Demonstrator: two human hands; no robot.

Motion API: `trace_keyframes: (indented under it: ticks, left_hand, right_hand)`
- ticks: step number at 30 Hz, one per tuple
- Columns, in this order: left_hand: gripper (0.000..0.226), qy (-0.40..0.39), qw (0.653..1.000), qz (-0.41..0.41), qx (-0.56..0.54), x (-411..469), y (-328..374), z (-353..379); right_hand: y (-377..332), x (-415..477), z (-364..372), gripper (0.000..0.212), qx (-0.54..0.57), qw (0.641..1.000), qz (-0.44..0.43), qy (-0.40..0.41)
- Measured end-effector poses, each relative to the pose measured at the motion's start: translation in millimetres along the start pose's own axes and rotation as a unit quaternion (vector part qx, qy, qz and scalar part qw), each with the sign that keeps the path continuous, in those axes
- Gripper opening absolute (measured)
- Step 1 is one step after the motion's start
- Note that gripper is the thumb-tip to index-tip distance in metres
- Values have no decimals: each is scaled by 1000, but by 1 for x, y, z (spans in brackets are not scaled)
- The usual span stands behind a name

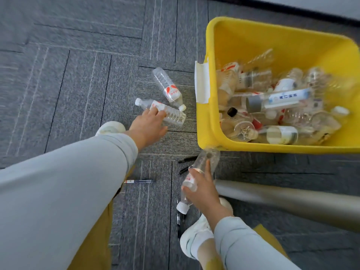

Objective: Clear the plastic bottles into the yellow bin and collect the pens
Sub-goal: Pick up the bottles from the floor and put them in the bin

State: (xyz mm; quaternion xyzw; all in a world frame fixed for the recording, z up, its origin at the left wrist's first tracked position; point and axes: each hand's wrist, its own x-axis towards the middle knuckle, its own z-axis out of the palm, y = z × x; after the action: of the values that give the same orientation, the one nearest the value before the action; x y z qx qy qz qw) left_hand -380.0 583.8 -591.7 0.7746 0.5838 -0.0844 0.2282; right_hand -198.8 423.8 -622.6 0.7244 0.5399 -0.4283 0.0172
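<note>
Right hand (203,191) grips an empty bottle (204,162) mid-body (light, crushable, slick); left hand (147,126), fingers spread, touches another bottle (171,114).

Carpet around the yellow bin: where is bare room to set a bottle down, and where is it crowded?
Bare carpet spreads wide left of the two loose bottles. A smaller strip lies between the yellow bin and the grey pole, right of the black pens. Crowded: by the bin's left wall and around the right hand and its bottle.
</note>
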Motion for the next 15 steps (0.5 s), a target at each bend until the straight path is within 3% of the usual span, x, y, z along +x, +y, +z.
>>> trace_keyframes:
  ticks: [7, 15]
  left_hand:
    - [50, -15, 998, 11, 60, -30, -33, -11]
    - [51, -25, 998, -6, 49, 7, -65, -11]
  right_hand:
    - [-54, 1, -3, 68, -44, 993, -112, 8]
    - [-98, 75, -28, 71, -49, 992, -111, 34]
